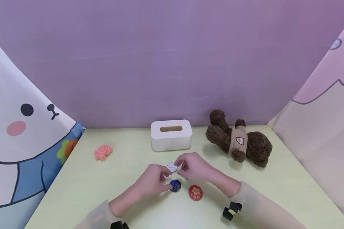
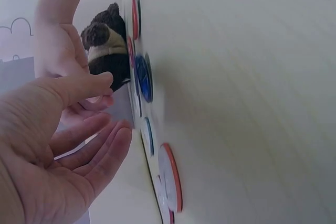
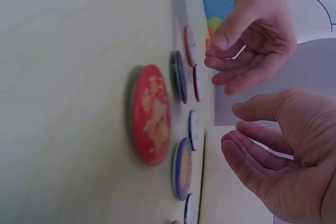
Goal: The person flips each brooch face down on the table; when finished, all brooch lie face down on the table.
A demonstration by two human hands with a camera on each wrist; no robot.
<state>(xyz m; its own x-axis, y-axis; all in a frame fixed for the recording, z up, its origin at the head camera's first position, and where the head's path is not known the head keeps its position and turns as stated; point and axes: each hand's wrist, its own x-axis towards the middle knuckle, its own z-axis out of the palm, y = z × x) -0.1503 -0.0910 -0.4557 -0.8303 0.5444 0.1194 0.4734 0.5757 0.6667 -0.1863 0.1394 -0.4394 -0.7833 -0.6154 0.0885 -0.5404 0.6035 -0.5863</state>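
Several round badges lie on the table under both hands: a white badge [image 1: 172, 167], a dark blue badge [image 1: 175, 185] and a red badge [image 1: 195, 192] with a yellow star figure. My left hand [image 1: 152, 179] hovers just left of the blue and white ones, fingers loosely bent, nothing in its grasp. Opposite it, my right hand [image 1: 193, 166] hangs above the table beside the white badge, also holding nothing. A red-rimmed badge [image 2: 170, 177] shows below the left fingers in the left wrist view. The right wrist view shows a purple-rimmed badge [image 3: 182, 169]; from the head, the hands hide some badges.
Behind the hands stands a white tissue box [image 1: 172, 141]. A brown teddy bear [image 1: 239, 138] in a beige shirt lies at the back right. On the left is a pink fabric bundle [image 1: 103, 152]. Printed cloths hang around the pale table [image 1: 83, 187].
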